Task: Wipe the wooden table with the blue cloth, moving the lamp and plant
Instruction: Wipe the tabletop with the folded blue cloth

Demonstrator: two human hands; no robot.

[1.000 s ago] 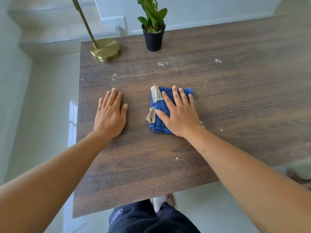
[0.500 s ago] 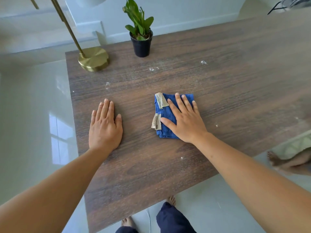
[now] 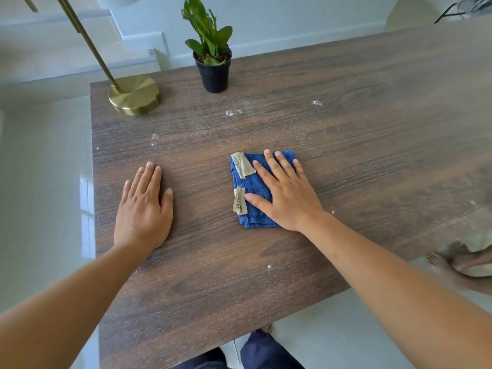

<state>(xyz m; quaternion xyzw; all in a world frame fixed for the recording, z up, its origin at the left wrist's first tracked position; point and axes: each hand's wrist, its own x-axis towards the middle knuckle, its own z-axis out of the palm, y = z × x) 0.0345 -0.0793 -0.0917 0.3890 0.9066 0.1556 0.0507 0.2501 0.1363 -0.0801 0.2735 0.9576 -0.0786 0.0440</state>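
Cloth (image 3: 254, 198) on table (image 3: 372, 161), near the middle; right hand (image 3: 286, 198) flat on top of it. Left hand (image 3: 143, 211) flat on table, left of cloth, apart. Lamp (image 3: 134, 95) at far left corner; plant (image 3: 213, 59) just right of lamp.

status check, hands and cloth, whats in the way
Left hand flat on table, right hand flat on folded blue cloth. Lamp and plant at far edge, not moved. White specks ahead.

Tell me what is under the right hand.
The right hand presses flat on the folded blue cloth, which lies on the wooden table. Any dust beneath the cloth is hidden.
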